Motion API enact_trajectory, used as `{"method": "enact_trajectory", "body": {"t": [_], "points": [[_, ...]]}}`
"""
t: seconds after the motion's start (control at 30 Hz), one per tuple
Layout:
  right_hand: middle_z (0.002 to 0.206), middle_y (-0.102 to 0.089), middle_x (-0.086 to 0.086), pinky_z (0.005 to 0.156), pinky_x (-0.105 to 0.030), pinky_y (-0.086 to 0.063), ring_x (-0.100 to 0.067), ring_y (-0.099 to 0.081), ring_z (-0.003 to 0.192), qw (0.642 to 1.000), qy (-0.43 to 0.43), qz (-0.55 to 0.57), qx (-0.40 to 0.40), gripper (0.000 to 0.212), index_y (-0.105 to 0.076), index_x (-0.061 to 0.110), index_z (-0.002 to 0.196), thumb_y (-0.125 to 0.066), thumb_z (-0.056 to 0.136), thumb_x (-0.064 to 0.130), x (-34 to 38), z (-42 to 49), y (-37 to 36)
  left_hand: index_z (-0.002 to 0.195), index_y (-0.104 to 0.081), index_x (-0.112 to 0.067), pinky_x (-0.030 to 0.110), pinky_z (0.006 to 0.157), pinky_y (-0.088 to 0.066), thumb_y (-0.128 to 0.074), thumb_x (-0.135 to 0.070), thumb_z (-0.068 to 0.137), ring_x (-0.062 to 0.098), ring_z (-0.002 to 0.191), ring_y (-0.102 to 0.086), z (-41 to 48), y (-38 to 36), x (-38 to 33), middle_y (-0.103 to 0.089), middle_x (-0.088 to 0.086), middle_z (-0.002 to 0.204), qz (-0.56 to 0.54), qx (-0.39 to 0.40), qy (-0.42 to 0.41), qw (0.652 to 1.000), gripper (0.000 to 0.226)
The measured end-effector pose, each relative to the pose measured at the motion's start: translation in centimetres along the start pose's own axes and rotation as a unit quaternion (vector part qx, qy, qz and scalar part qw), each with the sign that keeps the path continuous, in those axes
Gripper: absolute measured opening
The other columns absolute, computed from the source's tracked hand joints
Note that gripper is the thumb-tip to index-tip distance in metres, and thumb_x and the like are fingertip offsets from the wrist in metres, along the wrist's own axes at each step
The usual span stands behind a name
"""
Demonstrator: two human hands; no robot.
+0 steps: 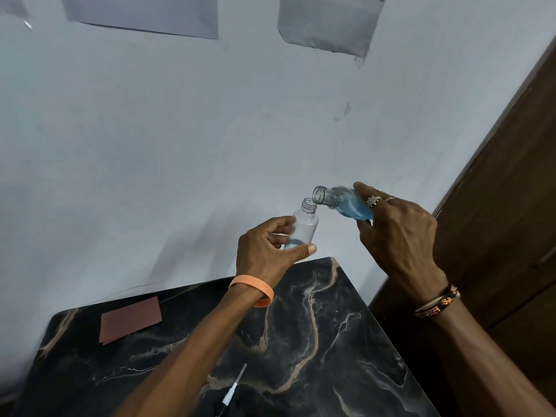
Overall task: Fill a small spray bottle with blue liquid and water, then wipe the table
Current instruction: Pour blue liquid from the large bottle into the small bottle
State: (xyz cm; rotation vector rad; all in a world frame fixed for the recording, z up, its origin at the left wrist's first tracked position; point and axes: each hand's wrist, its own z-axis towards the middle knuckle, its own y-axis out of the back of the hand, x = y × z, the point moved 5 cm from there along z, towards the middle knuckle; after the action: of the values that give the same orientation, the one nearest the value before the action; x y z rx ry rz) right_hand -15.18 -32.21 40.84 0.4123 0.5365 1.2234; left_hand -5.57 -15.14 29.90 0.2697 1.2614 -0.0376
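Observation:
My left hand (267, 251) grips a small clear spray bottle (305, 225) upright above the far edge of the table, its neck open and a little blue liquid at its bottom. My right hand (397, 230) grips a larger clear bottle of blue liquid (346, 203), tipped to the left with its open mouth just above and beside the small bottle's neck. The spray pump with its white dip tube (234, 386) lies on the black marbled table (301, 341) near the front. A brown cloth (129, 320) lies flat at the table's left.
A pale wall with two paper sheets (328, 22) stands behind the table. A dark wooden door (505, 221) is at the right, close to the table's right edge.

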Motion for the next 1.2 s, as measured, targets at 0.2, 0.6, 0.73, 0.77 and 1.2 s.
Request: {"method": "enact_trajectory", "body": {"t": [0.2,0.6,0.73,0.77,1.2], "points": [[0.095,-0.077,-0.010,0.056,-0.030,-0.054,-0.033,-0.073,0.077,1.000,0.006,-0.001,0.002,0.057,-0.074,0.014,0.115,-0.088,0.060,0.006,-0.2,0.3,-0.2,0.116,-0.066,-0.034,0.021,0.079,-0.058,-0.089,-0.045,0.059,0.004,0.093,-0.069,0.2,0.0,0.0,-0.071,-0.010,0.112,-0.003,-0.007,0.000,1.000,0.063],[0.101,-0.076,-0.013,0.061,-0.034,-0.056,-0.035,-0.073,0.081,1.000,0.023,-0.017,0.006,0.058,-0.073,0.011,0.118,-0.086,0.062,0.005,0.0,0.8,0.2,0.115,-0.066,-0.034,0.007,0.069,-0.050,-0.088,-0.047,0.058,-0.005,0.087,-0.065,0.5,-0.1,-0.2,-0.068,-0.017,0.106,-0.013,-0.013,0.002,1.000,0.062],[0.106,-0.075,-0.012,0.067,-0.035,-0.056,-0.035,-0.072,0.087,1.000,0.016,0.003,0.014,0.056,-0.071,0.011,0.122,-0.082,0.068,0.005,-0.1,0.8,-0.1,0.113,-0.067,-0.036,0.006,0.067,-0.050,-0.089,-0.047,0.055,-0.008,0.085,-0.066,0.6,-0.1,-0.1,-0.067,-0.021,0.099,-0.021,-0.011,0.000,1.000,0.063],[0.105,-0.075,-0.011,0.068,-0.035,-0.055,-0.035,-0.072,0.087,1.000,0.015,0.006,0.016,0.054,-0.070,0.012,0.123,-0.081,0.070,0.005,-0.2,0.8,-0.2,0.113,-0.067,-0.035,0.005,0.067,-0.049,-0.089,-0.048,0.055,-0.009,0.085,-0.066,0.6,-0.1,-0.1,-0.067,-0.021,0.099,-0.021,-0.011,-0.001,1.000,0.063],[0.098,-0.076,-0.011,0.064,-0.033,-0.054,-0.034,-0.072,0.080,1.000,0.020,0.002,0.010,0.052,-0.070,0.012,0.123,-0.080,0.073,0.006,-0.2,1.1,0.1,0.108,-0.064,-0.042,0.005,0.067,-0.049,-0.088,-0.050,0.056,-0.011,0.083,-0.065,0.8,-0.2,-0.2,-0.066,-0.024,0.099,-0.023,-0.012,-0.006,1.000,0.058]]}}
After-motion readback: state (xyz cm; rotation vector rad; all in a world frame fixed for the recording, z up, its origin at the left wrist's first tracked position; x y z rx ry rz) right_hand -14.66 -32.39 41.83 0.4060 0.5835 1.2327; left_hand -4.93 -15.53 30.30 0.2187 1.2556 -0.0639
